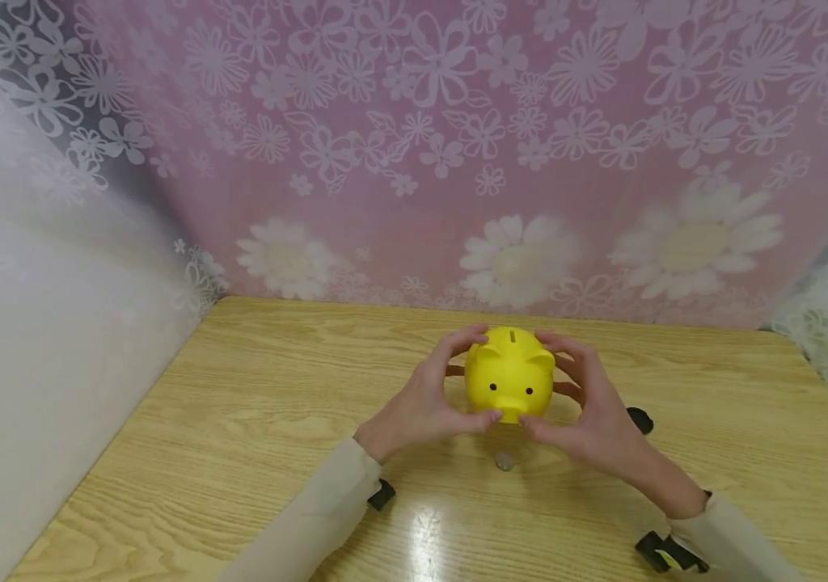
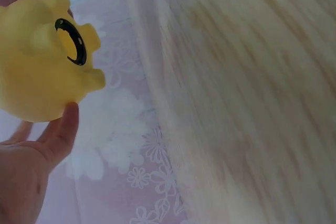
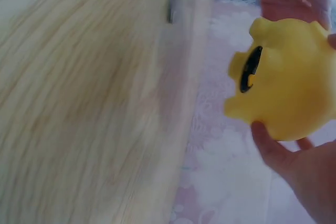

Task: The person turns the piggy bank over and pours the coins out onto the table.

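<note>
Both hands hold a yellow piggy bank (image 1: 509, 376), its snout facing me and its coin slot on top. My left hand (image 1: 432, 396) grips its left side, thumb beside the snout. On the other side my right hand (image 1: 596, 412) grips it the same way. The wrist views show the piggy bank raised off the table, with a dark round hole (image 2: 71, 40) in its underside between stubby feet. Below the snout a silver coin (image 1: 504, 461) lies on the table. A round black cap-like piece (image 1: 640, 420) is partly hidden behind the right wrist.
The wooden table (image 1: 276, 404) reaches back to a pink flowered curtain (image 1: 414, 162). White flowered sheets hang at the left (image 1: 43, 283) and right. Black devices (image 1: 669, 554) are strapped at both wrists. A small dark thing (image 3: 171, 8) shows on the table in the right wrist view.
</note>
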Motion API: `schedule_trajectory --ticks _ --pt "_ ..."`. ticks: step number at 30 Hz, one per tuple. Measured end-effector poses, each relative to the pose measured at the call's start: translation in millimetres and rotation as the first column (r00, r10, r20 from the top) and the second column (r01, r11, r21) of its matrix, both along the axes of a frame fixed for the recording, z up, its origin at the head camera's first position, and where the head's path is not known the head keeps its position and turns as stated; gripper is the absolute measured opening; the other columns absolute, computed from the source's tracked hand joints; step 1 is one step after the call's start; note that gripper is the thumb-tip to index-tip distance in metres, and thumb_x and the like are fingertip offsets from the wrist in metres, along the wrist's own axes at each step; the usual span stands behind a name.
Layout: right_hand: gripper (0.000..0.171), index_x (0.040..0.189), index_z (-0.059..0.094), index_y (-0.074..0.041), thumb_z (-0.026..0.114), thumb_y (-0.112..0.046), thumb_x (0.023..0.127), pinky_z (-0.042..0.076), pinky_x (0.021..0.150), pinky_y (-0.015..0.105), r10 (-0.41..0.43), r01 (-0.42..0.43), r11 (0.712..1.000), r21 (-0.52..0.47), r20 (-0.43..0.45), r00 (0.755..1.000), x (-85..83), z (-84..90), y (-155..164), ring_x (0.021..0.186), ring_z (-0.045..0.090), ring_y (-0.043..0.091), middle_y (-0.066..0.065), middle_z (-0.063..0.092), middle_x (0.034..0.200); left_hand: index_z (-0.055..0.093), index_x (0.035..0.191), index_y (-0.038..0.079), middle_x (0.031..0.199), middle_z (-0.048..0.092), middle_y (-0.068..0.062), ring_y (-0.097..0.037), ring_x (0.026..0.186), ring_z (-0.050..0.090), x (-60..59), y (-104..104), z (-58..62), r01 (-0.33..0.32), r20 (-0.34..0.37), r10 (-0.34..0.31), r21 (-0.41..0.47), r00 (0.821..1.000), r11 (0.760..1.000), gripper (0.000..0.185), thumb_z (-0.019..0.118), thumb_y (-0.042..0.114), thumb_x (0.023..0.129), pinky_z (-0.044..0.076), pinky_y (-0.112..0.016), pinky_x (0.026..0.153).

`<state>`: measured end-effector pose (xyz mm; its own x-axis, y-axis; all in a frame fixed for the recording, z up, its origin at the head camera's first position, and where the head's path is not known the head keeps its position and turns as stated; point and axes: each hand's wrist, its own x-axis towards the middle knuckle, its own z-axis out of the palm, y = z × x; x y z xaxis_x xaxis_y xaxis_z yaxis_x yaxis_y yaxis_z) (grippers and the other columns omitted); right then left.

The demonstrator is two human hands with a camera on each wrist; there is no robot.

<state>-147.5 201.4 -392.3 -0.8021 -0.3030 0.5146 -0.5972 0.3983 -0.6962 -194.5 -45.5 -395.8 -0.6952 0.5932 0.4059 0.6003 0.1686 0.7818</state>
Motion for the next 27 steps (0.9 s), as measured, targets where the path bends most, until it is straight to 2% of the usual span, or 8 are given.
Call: schedule_trajectory --ticks 4,7,9,12,16,20,24,27 --pt "0.084 0.152 0.030 -0.007 0.079 0.003 0.084 0.054 0.091 0.016 -0.044 0.053 0.997 -0.052 0.173 0.984 0.2 7.9 -5.7 0.132 0.055 0.037 0.020 0.043 0.152 0.029 0.156 0.031 0.158 0.041 0.003 -0.023 0.136 0.052 -1.6 3.9 -0.4 -0.067 0.125 0.067 -0.009 0.990 0.998 0.082 0.079 0.026 0.090 0.055 -0.038 0.103" --pt "0.077 0.155 0.028 -0.012 0.074 -0.010 0.094 0.060 0.087 0.026 -0.078 0.092 0.995 -0.032 0.302 0.950 -1.9 14.1 -9.6 0.125 0.057 0.048 0.023 0.043 0.151 0.027 0.154 0.044 0.155 0.043 -0.002 -0.025 0.128 0.057 -3.5 6.7 -0.4 -0.085 0.221 0.088 -0.026 0.971 0.996 0.075 0.072 0.031 0.096 0.058 -0.033 0.096" --pt "0.074 0.157 0.026 -0.014 0.071 -0.020 0.098 0.063 0.084 0.035 -0.090 0.111 0.993 -0.028 0.407 0.909 -4.9 18.3 -10.7 0.122 0.060 0.049 0.027 0.043 0.151 0.025 0.153 0.048 0.153 0.044 -0.008 -0.026 0.122 0.062 -6.0 8.5 0.7 -0.068 0.292 0.076 -0.038 0.953 0.997 0.068 0.066 0.034 0.100 0.060 -0.032 0.090" --pt "0.074 0.159 0.021 -0.019 0.065 -0.035 0.101 0.064 0.081 0.045 -0.093 0.137 0.990 -0.036 0.561 0.823 -11.3 22.6 -11.4 0.118 0.063 0.047 0.030 0.042 0.150 0.024 0.153 0.052 0.149 0.047 -0.012 -0.025 0.114 0.067 -10.7 10.4 3.9 -0.044 0.394 0.069 -0.072 0.917 0.996 0.059 0.056 0.042 0.105 0.064 -0.037 0.080" --pt "0.079 0.162 0.015 -0.022 0.058 -0.051 0.102 0.064 0.081 0.050 -0.074 0.162 0.985 -0.059 0.703 0.707 -19.9 25.4 -13.9 0.116 0.066 0.039 0.031 0.042 0.149 0.027 0.151 0.052 0.139 0.053 -0.014 -0.025 0.101 0.071 -16.2 11.7 6.5 -0.063 0.534 0.106 -0.099 0.839 0.993 0.054 0.051 0.055 0.103 0.064 -0.050 0.075" --pt "0.082 0.163 0.011 -0.024 0.052 -0.059 0.102 0.064 0.080 0.050 -0.055 0.151 0.987 -0.051 0.776 0.628 -23.9 28.5 -16.0 0.105 0.071 0.033 0.030 0.042 0.150 0.033 0.151 0.045 0.128 0.058 -0.016 -0.026 0.099 0.069 -18.0 12.6 7.4 -0.092 0.630 0.136 -0.102 0.765 0.991 0.057 0.050 0.064 0.101 0.064 -0.054 0.075" --pt "0.084 0.164 0.008 -0.023 0.049 -0.063 0.101 0.064 0.078 0.047 -0.035 0.126 0.991 -0.044 0.826 0.563 -24.9 29.9 -15.2 0.095 0.075 0.030 0.029 0.044 0.149 0.034 0.153 0.039 0.125 0.060 -0.016 -0.027 0.100 0.069 -17.6 12.4 8.0 -0.077 0.657 0.140 -0.123 0.741 0.989 0.061 0.048 0.066 0.100 0.064 -0.053 0.073" --pt "0.084 0.163 0.006 -0.024 0.049 -0.061 0.102 0.064 0.080 0.046 -0.020 0.112 0.992 -0.049 0.835 0.549 -24.9 29.3 -14.1 0.099 0.074 0.030 0.029 0.042 0.151 0.032 0.153 0.038 0.127 0.059 -0.015 -0.027 0.100 0.070 -18.5 11.8 7.8 -0.061 0.666 0.127 -0.122 0.735 0.991 0.063 0.051 0.065 0.099 0.064 -0.053 0.073"
